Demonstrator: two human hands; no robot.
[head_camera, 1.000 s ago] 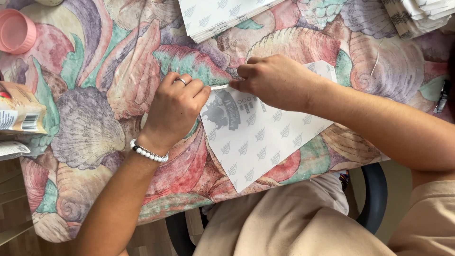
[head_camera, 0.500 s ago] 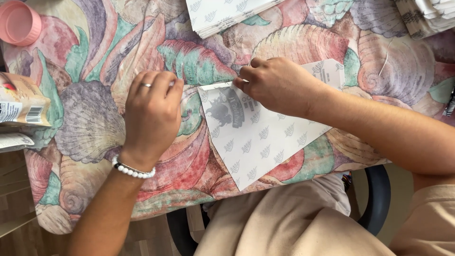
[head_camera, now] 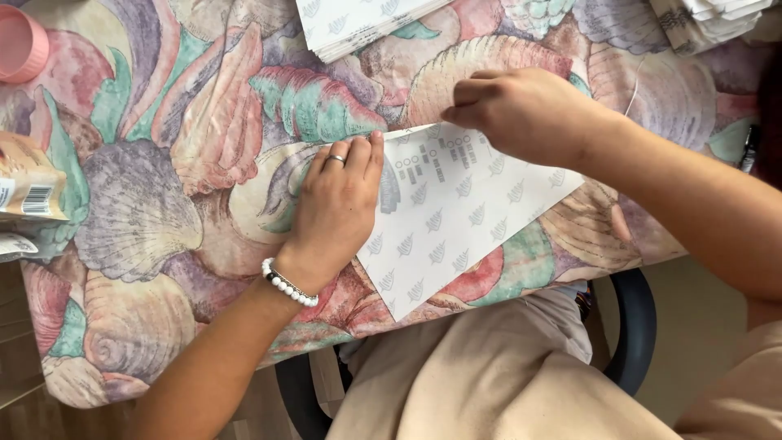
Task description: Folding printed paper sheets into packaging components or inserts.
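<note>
A white sheet of paper [head_camera: 456, 220] with a pattern of small grey leaves lies on a table covered by a shell-print cloth [head_camera: 147, 220]. My left hand [head_camera: 338, 204], with a ring and a white bead bracelet, lies flat on the sheet's left edge, fingers together and pressing down. My right hand [head_camera: 521, 110] is curled over the sheet's top edge, fingertips pinching or pressing the paper there. The part of the sheet under both hands is hidden.
A stack of similar patterned sheets [head_camera: 358, 24] sits at the top centre, another pile of white papers [head_camera: 709, 20] at the top right. A pink round container [head_camera: 20, 45] is at the top left, a yellowish packet [head_camera: 28, 187] at the left edge. My lap and chair are below.
My left hand has moved from the cloth beside the sheet onto the sheet's left edge and flattened. The right hand has stayed at the top edge; the camera view has shifted slightly.
</note>
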